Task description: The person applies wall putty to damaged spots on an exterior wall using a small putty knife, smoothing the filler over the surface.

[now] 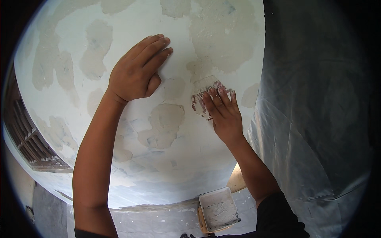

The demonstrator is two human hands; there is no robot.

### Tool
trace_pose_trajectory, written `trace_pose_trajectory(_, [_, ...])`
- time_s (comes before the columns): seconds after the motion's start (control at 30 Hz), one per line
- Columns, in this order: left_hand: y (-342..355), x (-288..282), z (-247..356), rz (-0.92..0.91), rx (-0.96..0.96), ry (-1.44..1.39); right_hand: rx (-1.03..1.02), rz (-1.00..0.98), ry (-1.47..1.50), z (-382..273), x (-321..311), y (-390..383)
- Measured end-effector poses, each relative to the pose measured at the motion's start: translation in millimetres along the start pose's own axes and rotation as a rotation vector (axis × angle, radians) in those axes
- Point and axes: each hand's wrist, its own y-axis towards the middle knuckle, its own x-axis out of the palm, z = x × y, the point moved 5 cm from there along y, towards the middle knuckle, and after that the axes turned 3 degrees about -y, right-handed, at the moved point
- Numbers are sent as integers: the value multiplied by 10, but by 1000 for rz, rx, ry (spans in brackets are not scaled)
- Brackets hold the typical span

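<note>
Nearest the camera, at the lower edge: dark sleeves [278, 216] and two bare forearms [256, 168], both extending up toward a broad white wall [210, 162]. Left of centre and higher on the surface: left hand [133, 79], back toward the viewer, fingers stretched out and narrowly set together, thumb bent in beside them, nothing visible in the grasp; whether pressed to the wall or just off it, cannot tell.

Right of centre and somewhat lower: right hand [227, 119], fingers slightly parted and laid over a thin, pale spreader [198, 103] with reddish-brown smears; thumb's hold hard to make out. Location of the spreader: flat or nearly flat against the wall, upper and left margins projecting beyond the fingers.

Note the irregular greyish-beige patches [166, 119], scattered above, below and between the hands. Below the wall, nearer the right forearm: square white tray [203, 212] with pale paste inside, above a tan support [201, 222]. At far right, creased translucent sheeting [309, 139]; at far left, a dark brown slatted frame [29, 137]; along the bottom, grey floor covering [154, 224] with white specks.
</note>
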Motion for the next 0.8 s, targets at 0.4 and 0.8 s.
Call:
trace_pose_trajectory(0.4, [9,30,-35,31,-1,0,-26,105,7,99,-60,274])
trace_pose_trajectory(0.8, [22,21,-14,36,10,-19,6,92,-30,106,-133,377])
